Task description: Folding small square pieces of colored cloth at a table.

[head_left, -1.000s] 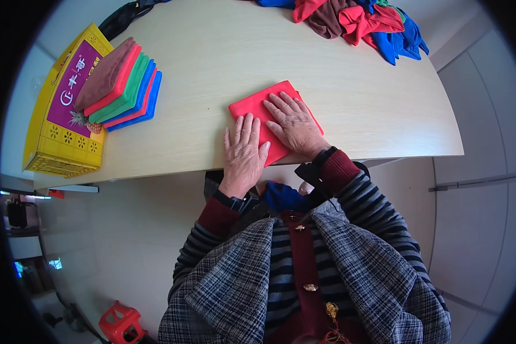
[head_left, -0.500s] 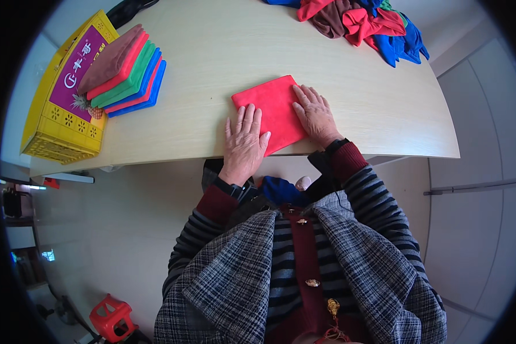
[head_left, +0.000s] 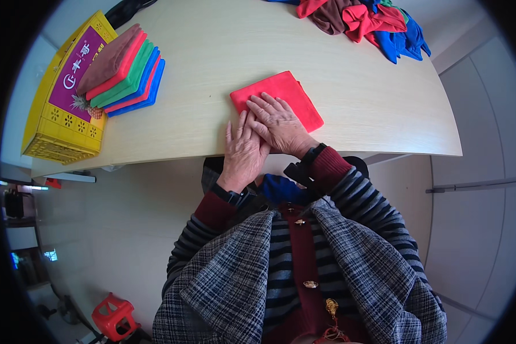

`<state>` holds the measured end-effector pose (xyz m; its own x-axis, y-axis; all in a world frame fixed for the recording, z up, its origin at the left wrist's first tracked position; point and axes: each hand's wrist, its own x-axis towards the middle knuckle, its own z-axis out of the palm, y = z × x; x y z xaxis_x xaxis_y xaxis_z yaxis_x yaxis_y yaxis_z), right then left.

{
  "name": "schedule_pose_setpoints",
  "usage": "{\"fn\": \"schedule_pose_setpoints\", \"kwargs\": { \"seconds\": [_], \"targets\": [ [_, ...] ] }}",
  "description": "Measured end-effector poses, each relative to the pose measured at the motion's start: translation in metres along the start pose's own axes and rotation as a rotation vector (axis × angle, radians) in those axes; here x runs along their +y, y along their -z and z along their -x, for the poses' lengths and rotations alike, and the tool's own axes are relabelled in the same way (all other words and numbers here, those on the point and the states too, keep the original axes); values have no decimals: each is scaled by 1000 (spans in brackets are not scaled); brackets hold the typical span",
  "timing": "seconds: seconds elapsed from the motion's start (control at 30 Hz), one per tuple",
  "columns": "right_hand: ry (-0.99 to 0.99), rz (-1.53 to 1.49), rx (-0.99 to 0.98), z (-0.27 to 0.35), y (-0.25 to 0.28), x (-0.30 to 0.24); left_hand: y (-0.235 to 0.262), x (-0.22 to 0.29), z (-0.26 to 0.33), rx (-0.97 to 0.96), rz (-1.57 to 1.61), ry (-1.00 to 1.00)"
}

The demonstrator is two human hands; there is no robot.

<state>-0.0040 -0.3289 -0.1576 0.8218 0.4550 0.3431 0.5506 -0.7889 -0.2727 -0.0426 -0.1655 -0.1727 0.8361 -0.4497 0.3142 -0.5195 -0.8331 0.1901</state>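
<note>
A folded red cloth point(head_left: 298, 98) lay by the near edge of the bench point(head_left: 183, 117). The right hand point(head_left: 282, 126) rested flat on it, overlapping the left hand point(head_left: 245, 152) at its lower left; each grip was outstretched and unclenched. Folded cloths point(head_left: 133, 73) stood stacked beside a yellow box point(head_left: 54, 131).

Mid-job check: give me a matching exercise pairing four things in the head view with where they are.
1. folded red cloth
2. cloth stack
3. loose cloth heap
4. red stool

A. lower left of the picture
B. far right part of the table
C. under the right hand
D. beside the yellow crate

Pairs: 1-C, 2-D, 3-B, 4-A
</note>
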Motion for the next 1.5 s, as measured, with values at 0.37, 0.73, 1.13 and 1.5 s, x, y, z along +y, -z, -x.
{"fn": "schedule_pose_setpoints", "kwargs": {
  "seconds": [0.37,0.73,1.13,1.5],
  "targets": [
    [-161,187,14,-4,7,38,10,3,1,-23,57,-5],
    [-319,288,-15,15,25,40,12,-2,10,2,124,5],
    [67,33,-117,-28,-7,-3,9,0,12,-42,34,23],
    [-124,183,-25,-13,8,42,13,3,12,38,132,6]
  ]
}}
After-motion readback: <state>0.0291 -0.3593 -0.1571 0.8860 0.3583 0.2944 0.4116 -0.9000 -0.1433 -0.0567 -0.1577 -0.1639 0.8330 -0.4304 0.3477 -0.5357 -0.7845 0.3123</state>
